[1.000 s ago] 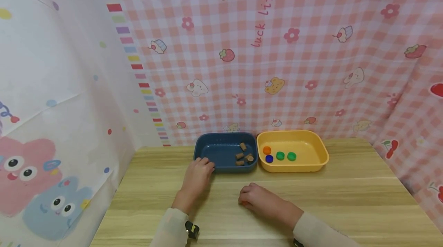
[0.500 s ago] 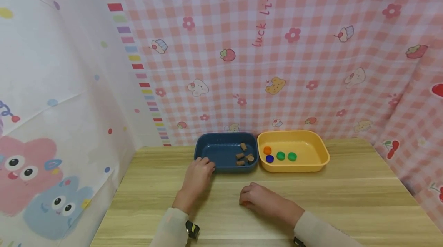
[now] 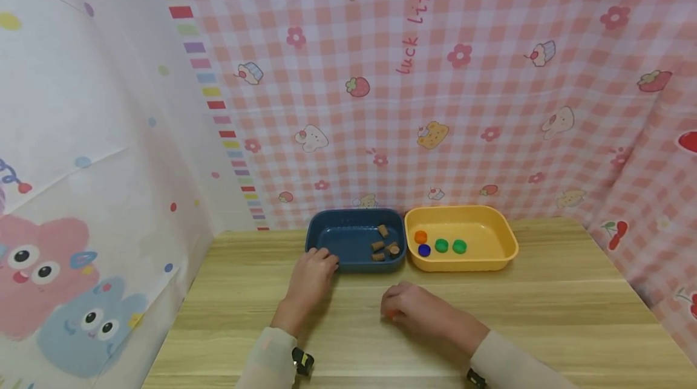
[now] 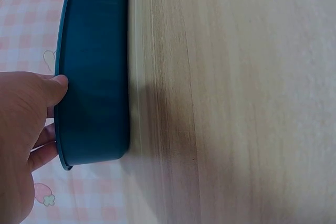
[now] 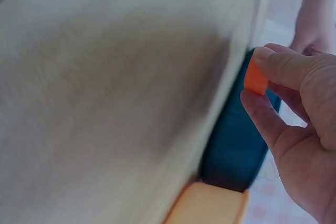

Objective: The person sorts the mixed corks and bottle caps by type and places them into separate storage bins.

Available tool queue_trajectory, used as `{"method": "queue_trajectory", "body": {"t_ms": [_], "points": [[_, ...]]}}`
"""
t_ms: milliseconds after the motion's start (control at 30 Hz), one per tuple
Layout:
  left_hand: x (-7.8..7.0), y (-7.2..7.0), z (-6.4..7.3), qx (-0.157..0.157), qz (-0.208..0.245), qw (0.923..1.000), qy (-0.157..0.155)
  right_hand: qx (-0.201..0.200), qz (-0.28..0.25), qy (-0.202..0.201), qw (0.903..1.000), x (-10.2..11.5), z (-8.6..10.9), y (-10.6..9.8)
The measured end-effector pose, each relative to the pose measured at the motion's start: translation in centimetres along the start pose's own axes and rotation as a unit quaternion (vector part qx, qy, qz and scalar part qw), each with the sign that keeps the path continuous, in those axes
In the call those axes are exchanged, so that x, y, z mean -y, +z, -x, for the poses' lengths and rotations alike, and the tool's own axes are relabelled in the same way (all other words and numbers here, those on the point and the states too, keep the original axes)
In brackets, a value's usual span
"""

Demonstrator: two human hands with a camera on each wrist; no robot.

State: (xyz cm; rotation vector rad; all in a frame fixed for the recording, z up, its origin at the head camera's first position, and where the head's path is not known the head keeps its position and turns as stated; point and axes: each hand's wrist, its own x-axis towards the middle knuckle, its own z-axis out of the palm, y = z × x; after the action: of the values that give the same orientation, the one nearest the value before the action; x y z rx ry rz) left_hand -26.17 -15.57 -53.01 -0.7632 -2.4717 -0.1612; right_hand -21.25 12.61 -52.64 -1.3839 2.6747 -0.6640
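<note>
My left hand grips the near left rim of the dark blue tray; in the left wrist view the thumb lies on the outer wall and the fingers reach over the rim. Several cork pieces lie at the right end inside that tray. Over the table in front of the trays, my right hand pinches an orange bottle cap between thumb and fingers. Beside the blue tray, the yellow tray holds an orange cap, a blue cap and two green caps.
Both trays stand side by side at the back of the wooden table, against a pink checked cloth. A white printed cloth hangs at the left. Each wrist wears a black strap, the left strap showing most.
My right hand has lifted slightly and shifted a little to the right with the orange bottle cap. The left hand stays on the blue tray's rim.
</note>
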Motion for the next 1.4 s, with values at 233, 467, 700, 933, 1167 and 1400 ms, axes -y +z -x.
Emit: {"method": "queue_trajectory", "body": {"t_ms": [233,467,700,933,1167,1400], "points": [[-0.1,-0.1,0.1,-0.002,0.001,1.0,-0.007,-0.023,0.021,-0.004,0.9995,0.0,0.4,-1.7],[-0.1,0.0,0.1,-0.008,0.008,0.9999,-0.008,-0.048,0.012,-0.002,0.9988,-0.3,0.6,-3.6],[0.0,0.2,0.1,-0.011,0.006,0.9999,-0.012,-0.061,0.023,0.0,0.9978,-0.8,0.5,-5.5],[0.0,0.1,0.1,-0.011,0.002,0.9999,-0.01,-0.07,0.069,0.032,0.9947,-1.4,0.5,-7.0],[0.1,0.2,0.1,-0.006,0.0,0.9999,-0.012,-0.077,0.083,0.027,0.9931,-2.6,0.4,-8.3],[0.0,0.2,0.2,-0.008,0.009,0.9999,-0.012,-0.084,0.101,0.039,0.9906,-3.9,0.4,-9.9]]}}
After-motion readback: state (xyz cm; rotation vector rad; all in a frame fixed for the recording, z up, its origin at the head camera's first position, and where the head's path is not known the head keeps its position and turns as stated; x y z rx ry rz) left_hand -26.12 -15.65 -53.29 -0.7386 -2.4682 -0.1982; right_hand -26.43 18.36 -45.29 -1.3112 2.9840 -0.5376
